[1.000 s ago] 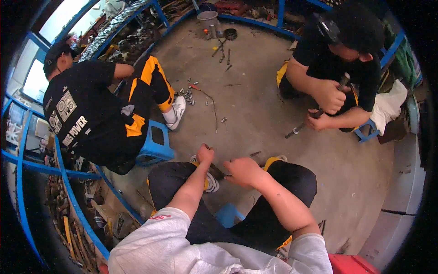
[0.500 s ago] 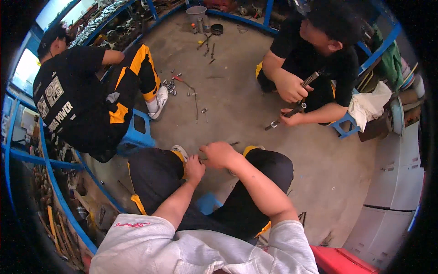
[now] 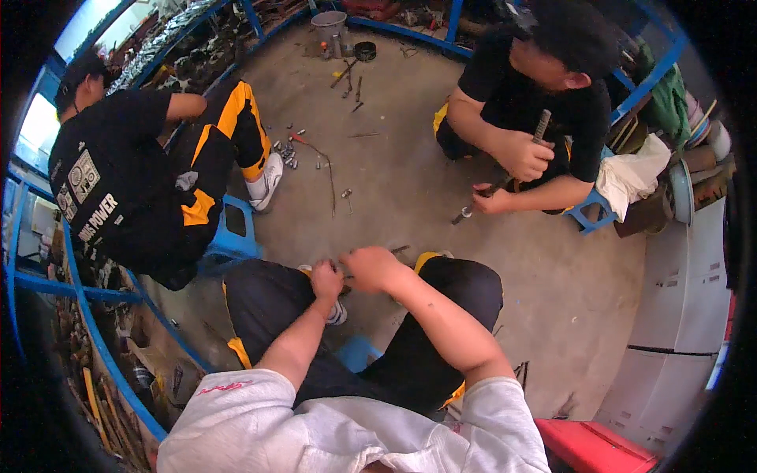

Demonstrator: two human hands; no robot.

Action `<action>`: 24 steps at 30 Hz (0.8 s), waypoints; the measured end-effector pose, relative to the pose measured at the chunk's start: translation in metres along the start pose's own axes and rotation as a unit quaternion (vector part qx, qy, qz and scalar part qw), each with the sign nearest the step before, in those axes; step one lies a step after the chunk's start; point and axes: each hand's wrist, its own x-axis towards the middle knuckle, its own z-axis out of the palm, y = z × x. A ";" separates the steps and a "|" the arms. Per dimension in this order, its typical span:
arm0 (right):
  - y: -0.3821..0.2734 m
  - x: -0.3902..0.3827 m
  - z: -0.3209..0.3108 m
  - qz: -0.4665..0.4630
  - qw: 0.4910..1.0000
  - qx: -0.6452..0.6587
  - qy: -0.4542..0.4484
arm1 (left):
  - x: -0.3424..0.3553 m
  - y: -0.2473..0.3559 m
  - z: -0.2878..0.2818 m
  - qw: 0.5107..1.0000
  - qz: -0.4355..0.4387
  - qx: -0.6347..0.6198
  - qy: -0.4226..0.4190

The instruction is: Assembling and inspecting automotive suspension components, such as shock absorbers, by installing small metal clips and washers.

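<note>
My left hand [image 3: 326, 281] is closed, with a small dark piece partly showing at its fingertips; its kind cannot be made out. Close beside it, my right hand [image 3: 372, 268] is curled shut, its back toward me, hiding most of what its fingers hold. A short dark rod end [image 3: 400, 249] shows just beyond the right hand; whether it is held or lies on the floor I cannot tell. Both hands are low between my knees, above my shoes [image 3: 337, 314].
Across from me a person grips a ridged metal bar [image 3: 542, 126]. Another person sits at left on a blue stool [image 3: 236, 229]. Metal sockets [image 3: 289, 154], a thin red-ended rod [image 3: 325, 158] and a grey bucket [image 3: 329, 28] are on the floor. A red box [image 3: 595, 448] stands at lower right.
My hands have shifted slightly left, the left one a little farther from me. The person across has tilted the ridged bar more upright. The whole view has shifted slightly.
</note>
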 end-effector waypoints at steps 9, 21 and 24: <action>0.003 0.015 0.004 -0.008 0.999 -0.011 -0.040 | 0.105 -0.035 0.014 0.985 -0.145 -0.055 -0.081; 0.001 0.012 0.004 0.005 0.998 0.015 -0.065 | 0.088 -0.039 0.011 0.994 -0.112 -0.012 0.009; -0.002 0.005 -0.004 0.040 0.996 0.042 -0.063 | 0.068 -0.025 0.004 0.990 -0.137 -0.001 -0.013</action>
